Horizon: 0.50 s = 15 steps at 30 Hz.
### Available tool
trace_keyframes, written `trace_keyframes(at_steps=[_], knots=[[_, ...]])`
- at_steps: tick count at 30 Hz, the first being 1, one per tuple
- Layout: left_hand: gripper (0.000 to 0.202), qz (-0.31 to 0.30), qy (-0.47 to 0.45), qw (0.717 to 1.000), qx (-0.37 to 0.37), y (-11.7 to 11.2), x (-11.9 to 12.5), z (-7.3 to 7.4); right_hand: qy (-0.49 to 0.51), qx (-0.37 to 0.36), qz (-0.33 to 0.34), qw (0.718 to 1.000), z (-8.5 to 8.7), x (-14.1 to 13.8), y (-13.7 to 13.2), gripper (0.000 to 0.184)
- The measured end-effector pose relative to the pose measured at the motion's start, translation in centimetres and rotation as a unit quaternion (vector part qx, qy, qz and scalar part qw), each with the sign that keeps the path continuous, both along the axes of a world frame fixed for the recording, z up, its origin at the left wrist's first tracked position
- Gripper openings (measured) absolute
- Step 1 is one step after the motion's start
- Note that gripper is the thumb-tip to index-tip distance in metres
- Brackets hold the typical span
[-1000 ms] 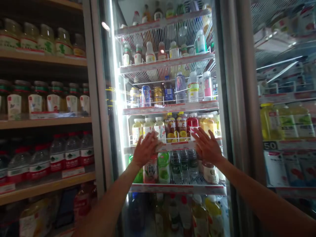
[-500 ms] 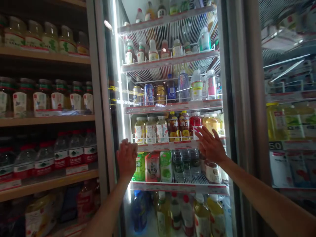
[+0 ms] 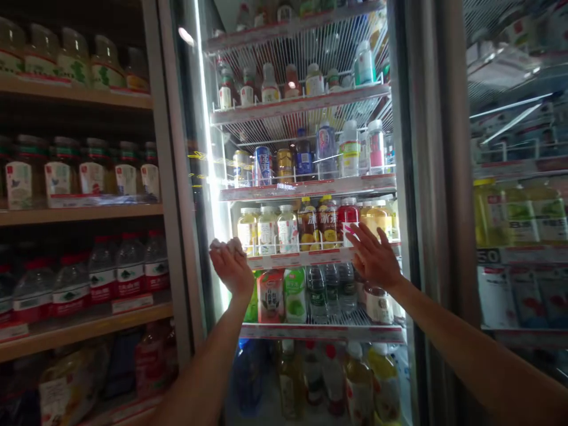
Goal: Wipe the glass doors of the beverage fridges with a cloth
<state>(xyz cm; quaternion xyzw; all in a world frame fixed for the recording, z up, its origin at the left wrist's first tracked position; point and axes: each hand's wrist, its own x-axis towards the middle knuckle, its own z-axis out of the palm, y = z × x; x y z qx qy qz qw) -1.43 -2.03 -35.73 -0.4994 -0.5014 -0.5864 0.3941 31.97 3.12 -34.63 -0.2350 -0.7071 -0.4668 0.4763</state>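
Note:
My left hand [image 3: 231, 266] is closed around a crumpled, whitish cloth [image 3: 225, 244], held up at the left side of a lit drinks fridge's glass door [image 3: 284, 142]. Whether the cloth touches the glass I cannot tell. My right hand [image 3: 375, 257] is open, its fingers stretched out toward the door in front of the right side of the middle shelves. Just past its fingertips shows a red-capped bottle [image 3: 348, 214] behind the glass. Brown bottles with yellow caps [image 3: 328, 222] stand between the two hands, inside the fridge.
Left of the fridge, a wooden shelf unit [image 3: 80, 214] carries rows of bottles, among them red-capped water bottles [image 3: 131, 266]. A metal door frame [image 3: 437, 177] borders the glass on the right. Beyond it is another fridge with yellow bottles [image 3: 490, 213].
My left hand has moved slightly up and turned, so the cloth shows more plainly. My right hand stays spread in nearly the same spot. The view has shifted a little.

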Motion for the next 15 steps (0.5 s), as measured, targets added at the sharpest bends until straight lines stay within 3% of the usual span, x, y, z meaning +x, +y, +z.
trace_keyframes(at_steps=[1, 3, 4, 6, 7, 8, 9, 10, 12, 13, 15], knots=[[0.055, 0.011, 0.014, 1.000, 0.017, 0.1, 1.1, 0.0, 0.000, 0.002, 0.000, 1.000, 0.0, 0.0, 0.0, 0.066], [0.055, 0.014, 0.156, 0.987, 0.023, 0.4, 4.6, -0.4, 0.002, 0.005, -0.002, 1.000, 0.0, -0.1, -0.1, 0.065], [0.054, 0.000, 0.280, 0.960, 0.003, 0.6, 6.6, -0.7, 0.003, 0.003, -0.003, 1.000, 0.0, -0.1, -0.1, 0.064], [0.048, -0.037, 0.500, 0.864, -0.038, 0.9, 9.6, -0.6, 0.003, 0.000, -0.004, 1.000, 0.1, -0.1, -0.1, 0.063], [0.045, -0.047, 0.552, 0.831, -0.050, 1.1, 10.2, -0.1, 0.004, -0.001, -0.004, 1.000, 0.1, -0.1, -0.1, 0.062], [0.044, -0.049, 0.560, 0.826, -0.055, 1.1, 10.1, 0.6, 0.004, 0.001, -0.005, 1.000, 0.1, -0.1, -0.1, 0.061], [0.044, -0.043, 0.526, 0.848, -0.052, 1.2, 9.4, 1.5, 0.002, 0.001, -0.005, 1.000, 0.0, 0.0, 0.0, 0.061], [0.045, -0.035, 0.457, 0.888, -0.039, 1.3, 8.3, 2.6, -0.001, 0.001, -0.005, 1.000, 0.0, 0.0, 0.0, 0.060], [0.049, -0.022, 0.254, 0.967, 0.016, 1.6, 6.1, 4.5, -0.004, -0.005, -0.002, 1.000, 0.0, 0.3, 0.1, 0.060], [0.052, -0.023, 0.150, 0.987, 0.050, 1.7, 5.6, 5.2, -0.005, -0.010, 0.002, 1.000, 0.0, 0.3, 0.1, 0.060], [0.055, -0.048, 0.019, 0.995, 0.084, 2.0, 6.4, 5.7, -0.001, -0.026, 0.015, 1.000, 0.0, 0.3, -0.1, 0.060]])
